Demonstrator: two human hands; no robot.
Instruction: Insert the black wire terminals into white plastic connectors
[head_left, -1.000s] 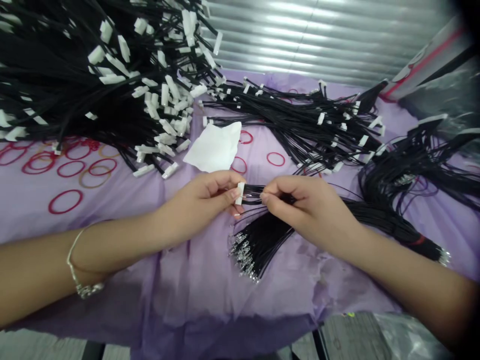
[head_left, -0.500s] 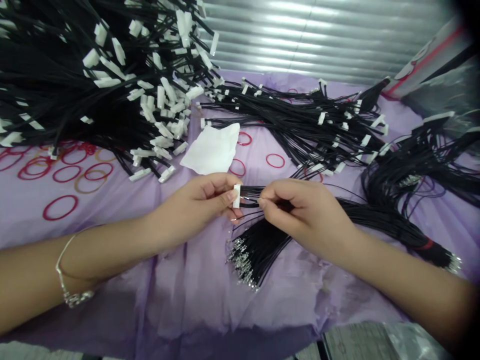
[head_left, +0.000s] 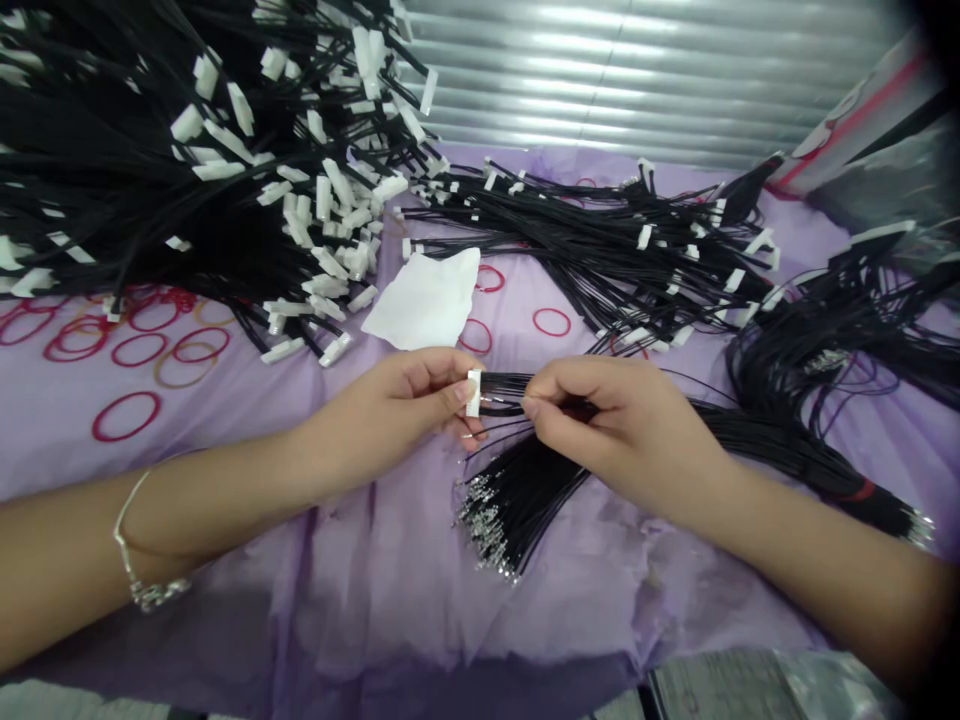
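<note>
Between thumb and fingers, my left hand [head_left: 420, 395] grips a small white plastic connector [head_left: 473, 393]. Thin black wires run out of its right side. My right hand [head_left: 607, 415] pinches a black wire [head_left: 501, 401] by its metal-tipped end, close to the connector; other wires pass behind the fingers. Below the hands lies a bundle of loose black wires [head_left: 517, 490] with bare silver terminals [head_left: 487, 530] at the near end. Part of this bundle is hidden under my right hand.
A big heap of black cables with white connectors [head_left: 322, 205] fills the back left. More wired connectors [head_left: 600, 240] lie at the back. Red rubber bands [head_left: 127, 415] and a white paper scrap [head_left: 424, 300] rest on the purple cloth [head_left: 420, 580]. Metal slats [head_left: 622, 80] stand behind.
My right hand has shifted very slightly right, away from the connector. My left hand keeps its hold on the connector, almost unmoved.
</note>
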